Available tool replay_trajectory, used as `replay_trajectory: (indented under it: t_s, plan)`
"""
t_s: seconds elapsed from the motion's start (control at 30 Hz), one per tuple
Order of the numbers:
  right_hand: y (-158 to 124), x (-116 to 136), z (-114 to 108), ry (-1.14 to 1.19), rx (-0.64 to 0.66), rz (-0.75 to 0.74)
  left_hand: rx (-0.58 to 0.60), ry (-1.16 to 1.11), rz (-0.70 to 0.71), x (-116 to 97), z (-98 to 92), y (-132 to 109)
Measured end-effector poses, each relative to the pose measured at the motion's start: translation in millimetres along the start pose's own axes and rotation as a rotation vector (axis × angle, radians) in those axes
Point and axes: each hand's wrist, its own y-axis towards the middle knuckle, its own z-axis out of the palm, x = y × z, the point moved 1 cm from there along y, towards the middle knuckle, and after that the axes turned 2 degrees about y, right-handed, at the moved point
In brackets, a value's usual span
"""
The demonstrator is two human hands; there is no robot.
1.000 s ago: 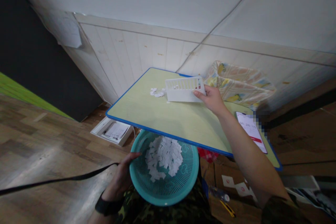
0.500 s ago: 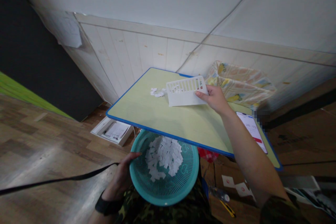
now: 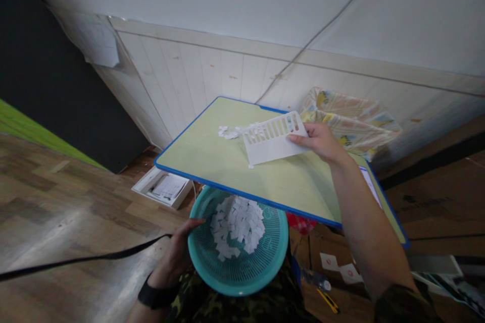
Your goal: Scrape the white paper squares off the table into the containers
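Observation:
My right hand (image 3: pixel 320 142) pinches the right end of a white card with a row of cut-out slots (image 3: pixel 271 146), held tilted just over the table. Small white paper pieces (image 3: pixel 228 132) lie on the tabletop at the card's left end, and some show through its slots. My left hand (image 3: pixel 182 245) grips the left rim of a turquoise plastic basket (image 3: pixel 271 262), thumb over the edge. Many white paper pieces (image 3: pixel 238 224) are heaped inside that basket, which sits at my lap under the table's front edge.
The pale green table (image 3: pixel 204 154) has a blue rim. A phone (image 3: pixel 369 184) lies at its right side, partly behind my forearm. A cloth-lined bin (image 3: pixel 348 116) stands by the wall. On the floor are an open white box (image 3: pixel 162 186) and a yellow cutter (image 3: pixel 328 301).
My right hand has moved slightly right and toward me, and the slotted card has tilted with its left end lower. A paper piece now shows at its lower left corner. The basket stays put.

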Motion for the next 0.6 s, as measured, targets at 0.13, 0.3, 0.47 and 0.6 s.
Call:
replay_trajectory:
  t_s: [0.13,0.3,0.47,0.6]
  plan:
    - [-3,6,3,0.027,0.053,0.023,-0.002,-0.008,0.005,-1,2.1,-2]
    - [-4,7,3,0.056,0.043,0.011,-0.02,-0.013,0.004,-2,4.9,-5]
    - [-6,9,5,0.033,0.178,0.042,-0.041,-0.059,0.023,-2,1.7,-3]
    - [-10,18,12,0.052,0.261,0.068,-0.029,-0.083,0.006,-2,0.6,-3]
